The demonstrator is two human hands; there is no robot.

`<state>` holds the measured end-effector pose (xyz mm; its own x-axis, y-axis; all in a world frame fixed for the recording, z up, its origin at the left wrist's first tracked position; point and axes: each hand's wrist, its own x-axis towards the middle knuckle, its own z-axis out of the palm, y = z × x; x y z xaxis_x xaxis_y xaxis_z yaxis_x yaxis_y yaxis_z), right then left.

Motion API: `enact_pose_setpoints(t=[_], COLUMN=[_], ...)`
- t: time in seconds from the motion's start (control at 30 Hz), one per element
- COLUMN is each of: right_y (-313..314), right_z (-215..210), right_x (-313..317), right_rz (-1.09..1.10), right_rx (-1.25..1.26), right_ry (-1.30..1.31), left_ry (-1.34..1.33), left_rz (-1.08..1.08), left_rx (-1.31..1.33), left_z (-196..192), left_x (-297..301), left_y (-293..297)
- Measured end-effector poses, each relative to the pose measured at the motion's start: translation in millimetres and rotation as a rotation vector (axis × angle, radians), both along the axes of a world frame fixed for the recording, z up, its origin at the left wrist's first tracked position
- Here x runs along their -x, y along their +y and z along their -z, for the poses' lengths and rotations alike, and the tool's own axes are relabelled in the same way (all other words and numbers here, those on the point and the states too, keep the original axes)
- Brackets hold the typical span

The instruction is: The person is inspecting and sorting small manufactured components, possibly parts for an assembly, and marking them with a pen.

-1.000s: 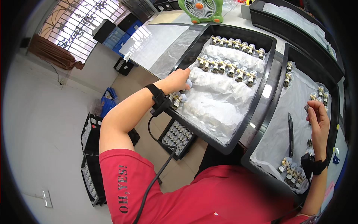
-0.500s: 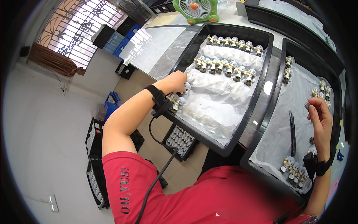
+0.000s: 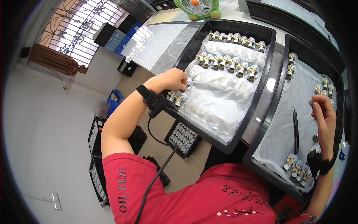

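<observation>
My left hand is over the left edge of the near black tray, fingers curled together beside a small grey-haired figurine. What its fingertips hold, if anything, is hidden. Just below it, a few more figurines lie on the white paper lining. Over the right-hand black tray, my right hand is closed, pinching a small grey block between thumb and fingers. Two rows of the figurines, an upper row and a middle row, lie in the near tray.
A black pen lies on the right tray's paper, with figurine clusters near its corners. Behind stands a green fan. A filled tray sits on the floor below. A black cable hangs from my left wrist.
My left hand has drawn slightly left, away from the figurine, which shows more fully now. My right hand keeps its pinch on the grey block. The whole view has shifted a little.
</observation>
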<state>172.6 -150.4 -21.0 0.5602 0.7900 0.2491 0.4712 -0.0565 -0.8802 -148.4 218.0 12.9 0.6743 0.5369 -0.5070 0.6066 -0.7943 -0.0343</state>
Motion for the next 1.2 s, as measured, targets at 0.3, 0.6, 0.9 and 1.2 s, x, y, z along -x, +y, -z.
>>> enact_pose_setpoints(t=[0.3, 0.6, 0.9, 1.2], right_y=[-2.1, 0.4, 0.8, -8.9], right_z=[4.3, 15.3, 18.7, -37.1], right_x=[-1.9, -7.4, -13.9, -9.7], right_rz=[-0.025, -0.008, -0.013, 0.120], right_rx=[0.019, 0.065, 0.103, -0.042], right_ry=[-0.007, -0.029, -0.032, 0.017], left_ry=[0.070, 0.000, 0.058, -0.122], left_rz=[0.095, 0.178, 0.063, 0.238], left_rx=[0.119, 0.109, 0.081, 0.173], left_z=[-6.9, -4.1, -6.6, 4.9], left_x=[18.5, 24.7, 20.8, 28.9], left_y=[-13.2, -20.8, -32.2, -14.9])
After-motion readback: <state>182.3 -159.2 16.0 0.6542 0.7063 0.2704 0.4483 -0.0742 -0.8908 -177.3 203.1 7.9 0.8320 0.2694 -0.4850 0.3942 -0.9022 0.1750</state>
